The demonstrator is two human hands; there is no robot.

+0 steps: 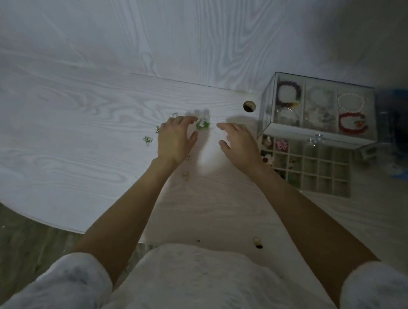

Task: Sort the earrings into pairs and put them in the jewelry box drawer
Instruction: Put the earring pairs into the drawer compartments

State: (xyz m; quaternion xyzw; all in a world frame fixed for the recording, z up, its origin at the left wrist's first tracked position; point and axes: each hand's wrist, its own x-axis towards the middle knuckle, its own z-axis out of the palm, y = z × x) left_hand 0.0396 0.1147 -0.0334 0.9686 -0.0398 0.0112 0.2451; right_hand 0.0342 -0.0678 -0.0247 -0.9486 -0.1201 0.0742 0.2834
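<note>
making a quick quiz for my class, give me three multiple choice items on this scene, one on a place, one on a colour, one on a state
1. Where is the jewelry box?
A. right of the hands
B. left of the hands
C. on the floor

2. What colour is the bracelet in the box's front right section?
A. yellow
B. red
C. black

3. How is the drawer?
A. shut
B. removed
C. pulled open

Answers: 1 A, it stands beyond the right hand. 2 B, red beads show through the clear lid. 3 C, its grid of compartments lies exposed.

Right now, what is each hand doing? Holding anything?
Left hand: open, fingers spread over the table by the green earring, holding nothing.
Right hand: open, fingers relaxed, holding nothing.
</note>
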